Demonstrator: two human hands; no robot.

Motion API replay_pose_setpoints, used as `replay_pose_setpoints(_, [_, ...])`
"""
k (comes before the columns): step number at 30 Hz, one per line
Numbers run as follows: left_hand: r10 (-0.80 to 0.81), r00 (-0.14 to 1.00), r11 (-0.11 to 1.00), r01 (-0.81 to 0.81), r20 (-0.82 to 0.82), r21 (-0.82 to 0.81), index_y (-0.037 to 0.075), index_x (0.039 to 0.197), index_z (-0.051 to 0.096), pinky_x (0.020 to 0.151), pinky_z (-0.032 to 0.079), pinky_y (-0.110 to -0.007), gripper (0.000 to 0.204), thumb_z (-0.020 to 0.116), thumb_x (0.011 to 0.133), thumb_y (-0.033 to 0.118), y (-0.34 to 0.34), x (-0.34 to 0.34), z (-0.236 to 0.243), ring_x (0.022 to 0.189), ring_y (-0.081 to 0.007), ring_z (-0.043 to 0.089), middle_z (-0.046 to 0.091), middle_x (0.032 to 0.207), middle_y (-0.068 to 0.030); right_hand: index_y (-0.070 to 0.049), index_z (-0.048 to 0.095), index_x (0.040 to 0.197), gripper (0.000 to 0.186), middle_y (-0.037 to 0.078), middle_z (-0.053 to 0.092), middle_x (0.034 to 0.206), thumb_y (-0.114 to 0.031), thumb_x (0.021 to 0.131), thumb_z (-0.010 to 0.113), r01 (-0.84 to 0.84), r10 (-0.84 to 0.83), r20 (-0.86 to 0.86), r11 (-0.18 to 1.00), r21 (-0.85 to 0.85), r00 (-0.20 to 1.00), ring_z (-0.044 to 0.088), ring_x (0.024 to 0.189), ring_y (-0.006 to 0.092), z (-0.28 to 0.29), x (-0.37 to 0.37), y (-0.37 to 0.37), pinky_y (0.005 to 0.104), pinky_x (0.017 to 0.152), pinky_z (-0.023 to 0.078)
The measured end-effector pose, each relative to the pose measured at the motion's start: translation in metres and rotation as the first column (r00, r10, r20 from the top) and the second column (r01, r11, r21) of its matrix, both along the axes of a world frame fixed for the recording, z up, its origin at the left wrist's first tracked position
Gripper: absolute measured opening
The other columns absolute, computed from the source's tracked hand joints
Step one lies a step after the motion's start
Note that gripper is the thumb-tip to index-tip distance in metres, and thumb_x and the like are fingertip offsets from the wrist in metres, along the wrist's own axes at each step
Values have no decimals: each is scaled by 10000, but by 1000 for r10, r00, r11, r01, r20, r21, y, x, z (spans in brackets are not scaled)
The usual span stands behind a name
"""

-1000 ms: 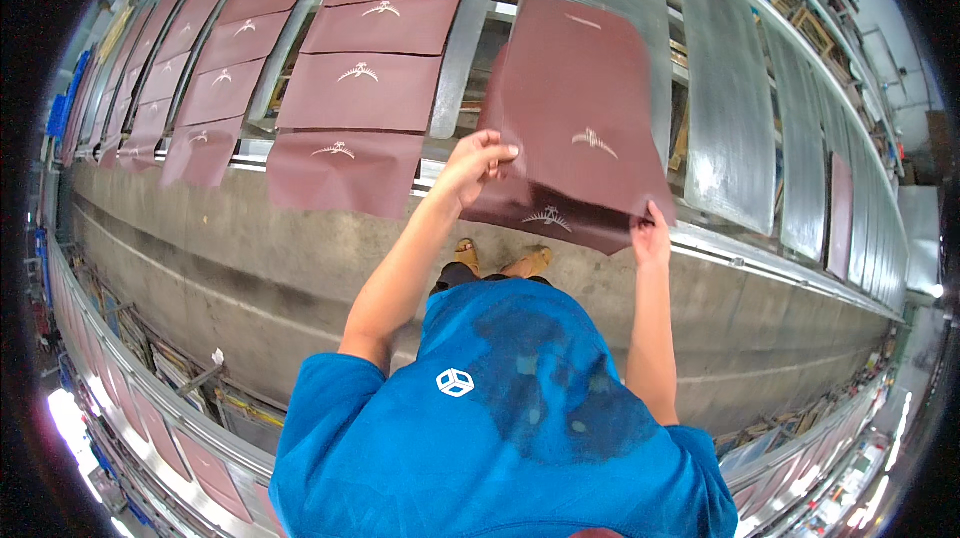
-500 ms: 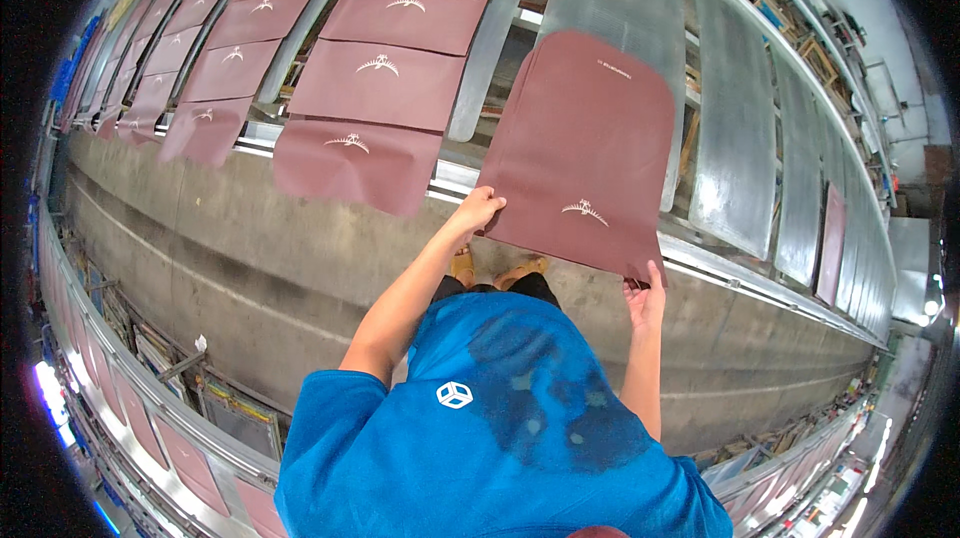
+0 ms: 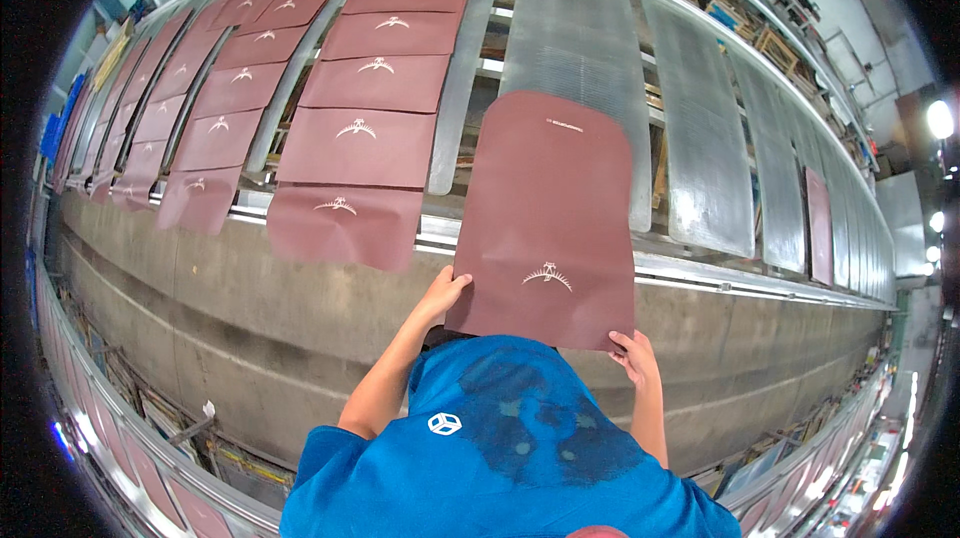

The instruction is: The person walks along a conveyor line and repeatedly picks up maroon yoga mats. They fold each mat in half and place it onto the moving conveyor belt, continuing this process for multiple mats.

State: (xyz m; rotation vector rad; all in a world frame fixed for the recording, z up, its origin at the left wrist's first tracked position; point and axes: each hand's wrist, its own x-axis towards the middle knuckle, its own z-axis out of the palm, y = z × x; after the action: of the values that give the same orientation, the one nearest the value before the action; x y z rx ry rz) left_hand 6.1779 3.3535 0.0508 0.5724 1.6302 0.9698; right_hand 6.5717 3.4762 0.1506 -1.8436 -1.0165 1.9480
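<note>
A wine-red flexible sheet [image 3: 550, 203] with rounded far corners lies out in front of me. It carries a pale crest-like print near its close edge and a small line of print at the far end. My left hand [image 3: 445, 295] is closed on its left edge, thumb on top. At the near right corner my right hand [image 3: 636, 358] pinches the sheet between thumb and fingers. The far part of the sheet lies over a grey metal plate [image 3: 575, 33] on the long rack, while the near part reaches past the rack's rail toward my body.
Overlapping rows of similar red sheets [image 3: 360, 143] lie on plates to the left, their near ends drooping over the rail [image 3: 740, 288]. Bare metal plates [image 3: 705, 138] continue to the right, with one narrow red sheet [image 3: 818, 223] farther along. Another rack with red sheets stands behind me.
My view has shifted, so the rack sits lower in the picture. The held sheet now lies straighter and closer to my body. Both hands keep hold of it.
</note>
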Motion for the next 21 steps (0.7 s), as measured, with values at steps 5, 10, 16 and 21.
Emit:
replay_pose_setpoints(5, [93,995,985,-98,43,145,-64,1132,535,863,456,-337,307,527,919,157,6,-3,-26,985,-217,591,622,1087,-161,2,577,1130,344,71,645,1047,-215,875,652,-7,10,-85,999,40,996,599,934,179,-17,-7,19,339,844,462])
replay_pose_setpoints(10, [176,984,981,-174,-7,90,-56,1116,550,867,452,-349,292,517,911,149,17,1,-19,995,-226,587,618,1084,-167,1,583,1064,246,63,642,998,-157,884,634,80,-65,-120,989,125,991,594,915,156,-50,-9,27,289,826,465])
replay_pose_setpoints(16, [217,947,974,-192,-236,122,-54,1063,578,851,436,-363,333,557,833,187,14,-2,-66,961,-242,562,603,1031,-175,-2,565,1128,297,79,635,1069,-150,876,616,249,-210,-177,938,241,961,587,956,168,-92,-14,31,308,861,447])
replay_pose_setpoints(21, [335,940,909,-341,66,240,-49,1085,570,872,419,-346,344,535,831,181,14,-2,-92,983,-232,544,597,1061,-154,-2,568,1060,265,59,624,1017,-177,867,615,360,-266,-315,885,296,911,568,973,179,-112,-33,44,321,872,440])
